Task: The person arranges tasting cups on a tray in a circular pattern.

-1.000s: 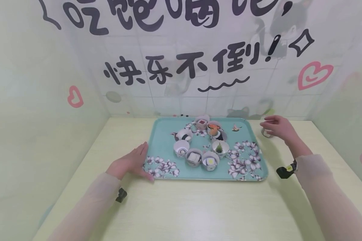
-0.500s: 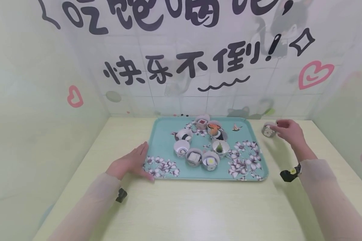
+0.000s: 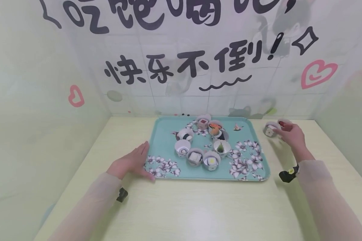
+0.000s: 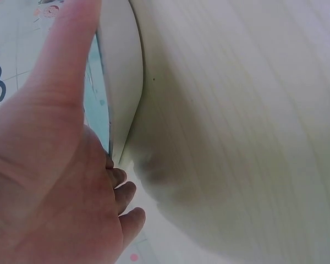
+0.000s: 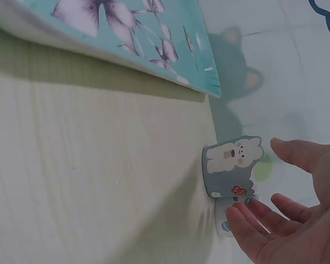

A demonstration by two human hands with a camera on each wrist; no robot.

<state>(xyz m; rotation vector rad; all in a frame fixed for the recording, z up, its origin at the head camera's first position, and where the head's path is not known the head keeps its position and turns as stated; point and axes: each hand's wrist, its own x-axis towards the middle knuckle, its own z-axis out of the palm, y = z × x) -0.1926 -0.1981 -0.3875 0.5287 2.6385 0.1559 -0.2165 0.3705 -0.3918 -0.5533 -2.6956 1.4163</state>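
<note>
My left hand [image 3: 132, 164] lies against the left edge of a turquoise flower-print tray [image 3: 166, 125], thumb along its front rim. In the left wrist view the fingers [image 4: 129, 225] reach past the tray's edge. On the tray several small paper cups form a ring. They hold small sushi-like pieces, among them one with an orange topping [image 3: 215, 130]. At the far right, off the tray, stands a grey cup with a white bear [image 5: 231, 159]. My right hand [image 3: 293, 135] is beside it, fingertips overlapping a second cup [image 5: 225, 219] in the right wrist view, thumb apart.
The pale wooden table [image 3: 181, 207] runs back to a printed curtain wall [image 3: 181, 100] with black lettering and pink hearts. Side walls [image 3: 39, 117] close it in left and right. Black wrist cameras [image 3: 289, 174] hang under the wrists.
My right hand has drawn back to the right from over the bear cup, baring it. A second cup with something red inside now shows behind the fingers. The left hand stays at the tray.
</note>
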